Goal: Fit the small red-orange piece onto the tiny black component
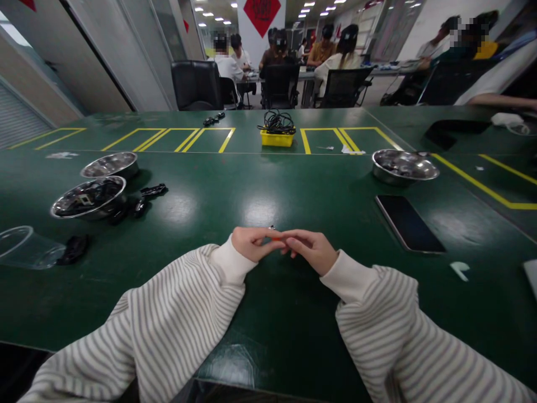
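My left hand [254, 242] and my right hand [310, 247] meet fingertip to fingertip above the middle of the green table [210, 201]. Between the left thumb and forefinger shows a small orange piece [276, 239]. A tiny shiny bit [272, 228] peeks out just beyond the left forefinger; whether it belongs to the orange piece I cannot tell. The right thumb and fingers are pinched together against the left fingertips, and what lies inside them is hidden.
At left stand two steel bowls [56, 208], black parts [154, 190] and a tipped clear plastic cup [25, 252]. Right are another steel bowl [394, 178], a phone [409, 224] and a white earbud [460, 270]. A yellow bin [277, 139] of black cables sits farther back. People sit beyond.
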### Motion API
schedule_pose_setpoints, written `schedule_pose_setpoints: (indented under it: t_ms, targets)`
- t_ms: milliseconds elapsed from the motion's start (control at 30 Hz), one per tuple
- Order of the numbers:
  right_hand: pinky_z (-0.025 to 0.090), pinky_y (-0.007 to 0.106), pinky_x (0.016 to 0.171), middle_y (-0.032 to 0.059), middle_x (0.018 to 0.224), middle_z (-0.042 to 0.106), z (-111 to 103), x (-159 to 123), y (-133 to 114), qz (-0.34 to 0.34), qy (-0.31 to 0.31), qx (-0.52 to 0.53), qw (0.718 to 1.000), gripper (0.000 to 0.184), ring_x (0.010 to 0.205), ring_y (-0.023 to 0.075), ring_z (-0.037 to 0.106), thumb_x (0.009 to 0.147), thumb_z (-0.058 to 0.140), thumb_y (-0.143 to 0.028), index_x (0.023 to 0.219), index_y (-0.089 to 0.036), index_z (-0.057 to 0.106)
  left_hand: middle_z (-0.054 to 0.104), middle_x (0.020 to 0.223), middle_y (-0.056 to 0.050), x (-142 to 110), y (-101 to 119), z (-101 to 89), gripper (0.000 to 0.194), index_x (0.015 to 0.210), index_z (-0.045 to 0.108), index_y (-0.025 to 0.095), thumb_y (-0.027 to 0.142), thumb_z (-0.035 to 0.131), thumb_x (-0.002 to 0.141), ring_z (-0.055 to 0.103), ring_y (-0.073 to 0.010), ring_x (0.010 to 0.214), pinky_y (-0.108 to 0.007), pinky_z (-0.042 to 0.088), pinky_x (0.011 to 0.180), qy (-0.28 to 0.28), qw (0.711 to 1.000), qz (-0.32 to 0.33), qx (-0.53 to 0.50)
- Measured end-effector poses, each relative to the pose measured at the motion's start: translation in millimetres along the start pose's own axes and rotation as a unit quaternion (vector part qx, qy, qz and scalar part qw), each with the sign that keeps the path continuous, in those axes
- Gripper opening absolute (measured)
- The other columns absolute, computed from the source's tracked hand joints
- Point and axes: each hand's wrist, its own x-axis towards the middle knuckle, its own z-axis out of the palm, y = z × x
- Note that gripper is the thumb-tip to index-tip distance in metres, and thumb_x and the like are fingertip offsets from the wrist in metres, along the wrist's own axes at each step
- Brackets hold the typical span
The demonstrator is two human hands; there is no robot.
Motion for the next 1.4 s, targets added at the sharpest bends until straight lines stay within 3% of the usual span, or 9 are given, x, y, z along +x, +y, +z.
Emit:
schedule_pose_setpoints:
  t_ms: [133,300,467,633,733,867,1000,1400]
  targets:
    - [0.048,0.022,0.053,0.0026,0.072,0.064,5.3,1.2,2.2,0.026,-0.016,0.098,0.995,0.024,0.058,0.0102,0.058,0.068,0.058,-0.033,0.083,-0.015,0.063,0.021,0.035,0.011,-3.0,17.3,7.9,0.027,0.072,0.06,0.015,0.041,0.055,0.068,0.019,-0.0019,0.032,-0.014,0.021,0.034,-0.015,0.999,0.041,-0.031]
    - [0.048,0.024,0.058,0.0016,0.072,0.065,5.5,2.6,8.0,0.038,-0.004,0.153,0.988,0.02,0.06,0.0105,0.058,0.06,0.065,-0.029,0.076,-0.017,0.063,0.022,0.037,0.011,-1.9,11.5,4.6,0.034,0.082,0.057,0.015,0.045,0.055,0.066,0.021,-0.0017,0.032,-0.014,0.021,0.035,-0.049,0.998,0.023,-0.037]
    - [0.05,0.027,0.062,0.0023,0.071,0.065,2.1,1.9,4.3,0.008,0.037,0.074,0.997,0.018,0.063,0.0129,0.06,0.06,0.064,-0.027,0.075,-0.016,0.062,0.028,0.038,0.01,3.6,-7.2,-1.3,0.058,0.101,0.054,0.015,0.054,0.057,0.058,0.025,-0.003,0.034,-0.016,0.022,0.038,-0.09,0.992,-0.069,0.048]
    - [0.05,0.029,0.065,0.0053,0.076,0.064,-4.8,0.5,2.3,-0.033,0.073,-0.066,0.995,0.017,0.068,0.015,0.061,0.062,0.06,-0.021,0.078,-0.015,0.063,0.04,0.041,0.006,12.0,-23.5,-1.9,0.043,0.09,0.062,0.02,0.052,0.055,0.062,0.035,-0.0056,0.037,-0.018,0.022,0.041,-0.151,0.959,-0.156,0.181]
    - [0.05,0.027,0.06,0.0054,0.078,0.064,-6.9,-0.2,2.3,-0.077,0.071,-0.162,0.981,0.017,0.063,0.0136,0.06,0.064,0.058,-0.019,0.08,-0.016,0.064,0.043,0.042,0.004,12.1,-23.6,0.8,0.031,0.084,0.065,0.023,0.047,0.052,0.067,0.037,-0.0059,0.038,-0.018,0.022,0.041,-0.179,0.956,-0.137,0.187]
    - [0.049,0.024,0.055,0.003,0.072,0.064,-7.3,-1.4,0.9,-0.126,0.082,-0.244,0.958,0.016,0.055,0.0112,0.057,0.064,0.057,-0.019,0.079,-0.018,0.064,0.039,0.039,0.006,6.2,-17.6,2.7,0.029,0.084,0.064,0.022,0.042,0.052,0.069,0.033,-0.0045,0.035,-0.017,0.023,0.04,-0.166,0.974,-0.069,0.136]
    - [0.05,0.025,0.055,0.003,0.072,0.064,-7.0,-1.3,1.0,-0.134,0.103,-0.235,0.957,0.016,0.056,0.0122,0.058,0.065,0.058,-0.02,0.079,-0.018,0.063,0.036,0.038,0.007,0.6,-10.9,3.0,0.027,0.083,0.063,0.02,0.04,0.051,0.069,0.03,-0.0032,0.033,-0.015,0.024,0.039,-0.139,0.986,-0.029,0.091]
    - [0.049,0.026,0.058,0.0033,0.073,0.065,-7.6,-3.1,-1.5,-0.162,0.091,-0.253,0.95,0.014,0.058,0.0128,0.059,0.066,0.058,-0.021,0.079,-0.018,0.065,0.031,0.036,0.008,-1.6,-10.6,1.5,0.027,0.083,0.063,0.018,0.038,0.051,0.07,0.027,-0.0023,0.032,-0.015,0.023,0.038,-0.118,0.99,-0.022,0.078]
